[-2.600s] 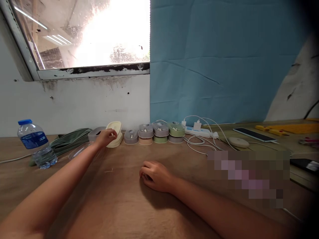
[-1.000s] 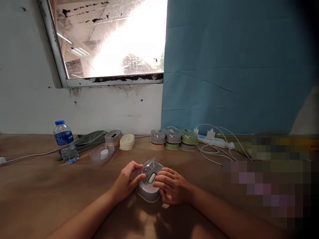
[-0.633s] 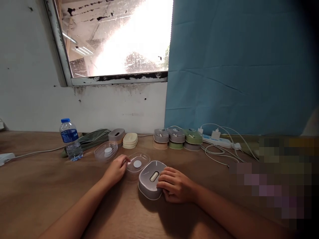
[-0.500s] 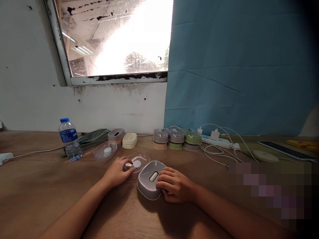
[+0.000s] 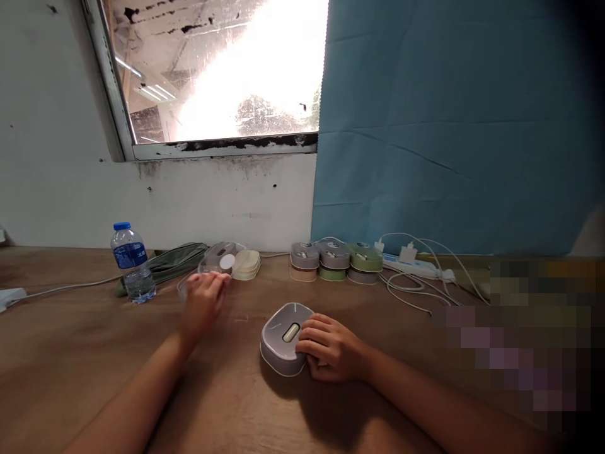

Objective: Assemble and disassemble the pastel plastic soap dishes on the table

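Observation:
My left hand [image 5: 202,301], slightly blurred, is at the back left with its fingers closed on a clear plastic lid [image 5: 208,260] bearing a white disc [image 5: 227,263]. This lid is tilted up in front of a grey lidded box [image 5: 221,250]. A second clear lid [image 5: 181,289] is mostly hidden behind the hand. My right hand [image 5: 333,350] grips the right side of a grey rounded box [image 5: 278,343], which rests on the table with a pale oblong piece in its top recess.
Cream lids [image 5: 246,265] are stacked by the wall. Several two-layer boxes [image 5: 333,255] stand at the back centre. A water bottle [image 5: 132,265] and a dark green cloth item [image 5: 177,265] are at left. White cables and a power strip [image 5: 416,268] lie at right.
My left hand has lifted the nearer clear lid off the table beside the grey box and carried it back and left, over the other clear lid. The right hand stays on the box.

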### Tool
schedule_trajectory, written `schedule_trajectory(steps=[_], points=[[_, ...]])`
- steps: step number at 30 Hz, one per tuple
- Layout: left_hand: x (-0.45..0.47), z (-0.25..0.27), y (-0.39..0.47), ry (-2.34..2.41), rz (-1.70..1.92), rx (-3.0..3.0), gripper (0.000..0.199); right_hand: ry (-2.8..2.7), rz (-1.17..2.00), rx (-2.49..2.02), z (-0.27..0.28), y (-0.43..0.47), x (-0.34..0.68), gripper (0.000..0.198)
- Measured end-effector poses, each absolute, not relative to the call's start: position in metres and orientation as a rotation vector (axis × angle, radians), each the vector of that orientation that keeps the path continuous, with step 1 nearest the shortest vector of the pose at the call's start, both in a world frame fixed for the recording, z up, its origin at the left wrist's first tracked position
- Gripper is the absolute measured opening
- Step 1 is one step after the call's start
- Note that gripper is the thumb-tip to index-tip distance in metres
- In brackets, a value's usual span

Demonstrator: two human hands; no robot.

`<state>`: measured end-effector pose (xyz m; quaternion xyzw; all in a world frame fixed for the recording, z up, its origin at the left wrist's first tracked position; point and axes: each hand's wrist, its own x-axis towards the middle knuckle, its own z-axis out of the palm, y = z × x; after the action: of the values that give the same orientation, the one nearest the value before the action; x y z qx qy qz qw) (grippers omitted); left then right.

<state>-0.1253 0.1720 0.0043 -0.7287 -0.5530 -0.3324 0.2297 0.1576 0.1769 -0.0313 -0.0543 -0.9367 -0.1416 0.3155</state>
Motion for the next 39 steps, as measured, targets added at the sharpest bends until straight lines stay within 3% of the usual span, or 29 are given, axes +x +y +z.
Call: schedule_trajectory(steps=[5,18,30,33,36,39], points=[[-0.161,0.003,0.181,-1.69,-0.778,-1.771,0.026,-2.473,-0.373,-0.151,-0.032,0.177,0.158,0.024],[-0.177,-0.013,0.197,-1.893,-0.691,-1.892,0.021,-2.518,-0.347,-0.165,-0.033,0.179,0.158,0.025],[-0.176,-0.015,0.197,-1.91,-0.717,-1.908,0.02,-2.567,-0.284,-0.179,-0.035,0.181,0.159,0.026],[-0.158,-0.009,0.19,-1.841,-0.838,-1.826,0.03,-2.576,-0.247,-0.179,-0.034,0.182,0.159,0.025],[-0.121,0.0,0.169,-1.615,-0.999,-2.189,0.033,-2.581,-0.205,-0.185,-0.033,0.182,0.159,0.028],[-0.083,0.0,0.149,-1.242,-0.882,-2.917,0.045,-2.575,-0.203,-0.192,-0.034,0.183,0.159,0.03]])
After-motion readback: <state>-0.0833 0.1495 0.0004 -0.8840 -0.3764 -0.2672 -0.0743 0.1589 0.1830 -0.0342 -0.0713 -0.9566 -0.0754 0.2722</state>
